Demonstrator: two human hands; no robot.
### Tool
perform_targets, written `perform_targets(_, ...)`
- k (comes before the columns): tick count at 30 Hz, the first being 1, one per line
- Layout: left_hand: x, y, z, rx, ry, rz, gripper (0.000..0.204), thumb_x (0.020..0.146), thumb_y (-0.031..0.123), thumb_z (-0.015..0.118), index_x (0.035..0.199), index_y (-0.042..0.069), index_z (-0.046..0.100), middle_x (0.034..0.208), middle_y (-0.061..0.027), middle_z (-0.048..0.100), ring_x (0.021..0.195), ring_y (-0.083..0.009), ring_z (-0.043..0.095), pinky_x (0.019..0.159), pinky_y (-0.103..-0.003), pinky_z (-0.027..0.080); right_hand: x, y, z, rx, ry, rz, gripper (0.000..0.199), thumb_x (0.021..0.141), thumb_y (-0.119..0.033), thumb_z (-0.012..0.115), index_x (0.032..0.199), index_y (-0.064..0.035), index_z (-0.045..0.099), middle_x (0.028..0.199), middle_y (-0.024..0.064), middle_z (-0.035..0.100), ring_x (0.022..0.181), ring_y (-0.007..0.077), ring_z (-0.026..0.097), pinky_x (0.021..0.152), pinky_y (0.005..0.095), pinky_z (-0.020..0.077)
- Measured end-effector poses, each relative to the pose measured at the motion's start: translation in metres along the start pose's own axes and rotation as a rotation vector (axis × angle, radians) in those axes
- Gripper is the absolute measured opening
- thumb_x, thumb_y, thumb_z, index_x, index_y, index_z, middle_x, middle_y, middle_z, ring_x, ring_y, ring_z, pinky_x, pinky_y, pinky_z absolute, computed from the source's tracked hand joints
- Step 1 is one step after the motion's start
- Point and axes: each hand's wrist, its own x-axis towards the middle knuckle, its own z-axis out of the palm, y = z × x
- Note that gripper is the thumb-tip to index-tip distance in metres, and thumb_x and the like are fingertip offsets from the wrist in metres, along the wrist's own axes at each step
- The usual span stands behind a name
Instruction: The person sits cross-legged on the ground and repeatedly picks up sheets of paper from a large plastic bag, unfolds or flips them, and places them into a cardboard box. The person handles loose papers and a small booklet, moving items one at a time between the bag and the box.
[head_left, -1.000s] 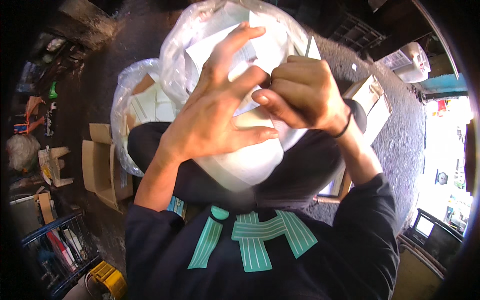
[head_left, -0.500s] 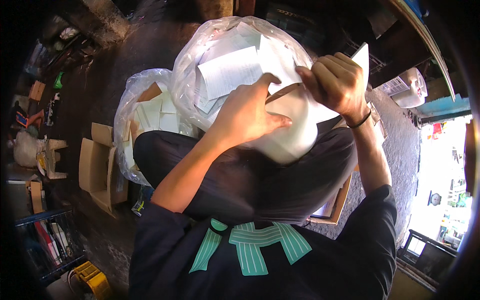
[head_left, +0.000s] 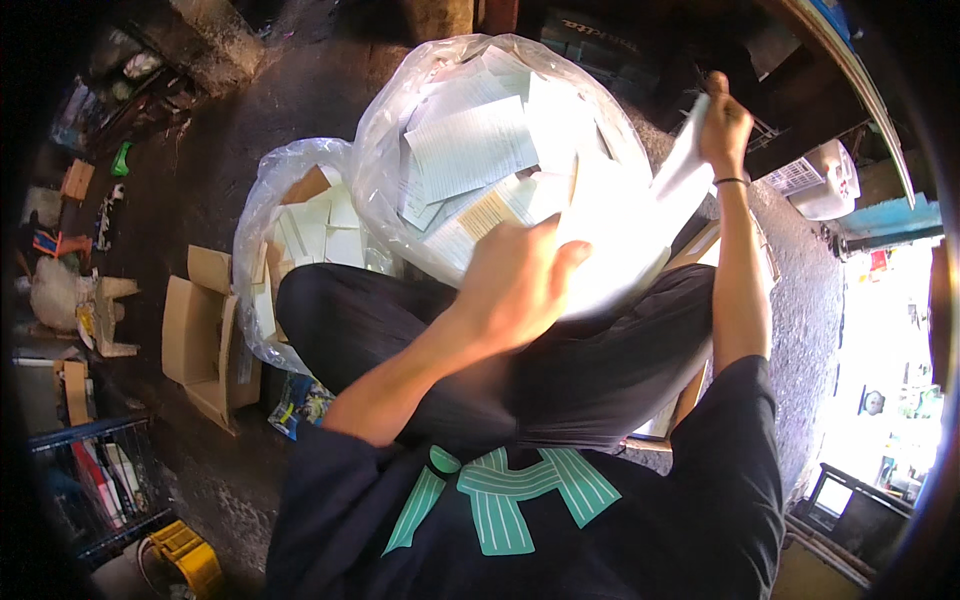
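Observation:
My left hand [head_left: 522,285], slightly blurred, is closed at the near left edge of a bright white stack of paper [head_left: 615,235] above my lap. Up at the far right, my right hand [head_left: 727,130] grips a strip of white paper [head_left: 684,165] that slants down toward the stack. Glare hides whether the two are joined. Just beyond my left hand stands a large clear plastic bag [head_left: 372,135] filled with loose printed sheets [head_left: 470,150]. A tan sheet [head_left: 485,214] lies among them, close to my left fingers.
A smaller clear bag [head_left: 262,190] of paper and card pieces stands left of the big one, beside an opened cardboard box [head_left: 195,335]. My crossed legs [head_left: 390,320] sit below the bags. A white plastic container [head_left: 825,180] is at right, a yellow object [head_left: 187,557] at lower left.
My right hand has swung up and away to the far right, carrying white paper. My left hand has moved down slightly and its spread fingers have closed.

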Motion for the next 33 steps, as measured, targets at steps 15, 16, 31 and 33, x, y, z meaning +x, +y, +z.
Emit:
perform_targets(15, -0.157, -0.128, -0.238, -0.268, 1.581, -0.009, 0.056, 0.089, -0.008, 0.073, 0.141, -0.006, 0.054, 0.138, -0.018, 0.063, 0.116, -0.0286, 0.069, 0.094, -0.04, 0.062, 0.009, 0.168, -0.102, -0.651, 0.084, 0.087, 0.054, 0.105, -0.042, 0.058, 0.071, -0.0008, 0.064, 0.059, 0.0086, 0.056, 0.053, 0.0144, 0.047, 0.05, 0.0379, 0.0388)
perform_targets(16, -0.157, -0.148, -0.221, -0.276, 1.537, -0.199, 0.056, 0.093, -0.005, 0.071, 0.146, -0.008, 0.05, 0.143, -0.0186, 0.059, 0.127, -0.0294, 0.061, 0.108, -0.044, 0.052, 0.008, 0.166, -0.105, -0.654, 0.079, 0.096, 0.052, 0.105, -0.04, 0.059, 0.071, -0.0011, 0.064, 0.059, 0.0075, 0.055, 0.053, 0.0137, 0.047, 0.05, 0.0371, 0.0382)
perform_targets(31, -0.099, -0.086, -0.143, 0.189, 1.091, -0.18, 0.044, 0.093, 0.011, 0.077, 0.133, 0.001, 0.063, 0.135, -0.0147, 0.064, 0.12, -0.0229, 0.062, 0.107, -0.041, 0.047, -0.082, -0.133, 0.001, 0.155, 0.201, -0.326, 0.05, 0.104, -0.028, 0.07, 0.064, -0.0009, 0.056, 0.056, -0.0037, 0.037, 0.059, 0.0033, 0.033, 0.046, 0.0281, 0.0268)
perform_targets(33, -0.046, -0.024, -0.102, 0.226, 0.652, 0.034, 0.052, 0.088, 0.012, 0.082, 0.135, 0.001, 0.062, 0.136, -0.0139, 0.064, 0.122, -0.0235, 0.061, 0.108, -0.04, 0.046, -0.098, -0.182, 0.009, 0.282, 0.16, -0.278, 0.054, 0.104, -0.034, 0.071, 0.061, -0.0025, 0.062, 0.051, -0.0077, 0.041, 0.05, 0.0005, 0.036, 0.044, 0.0241, 0.0262)
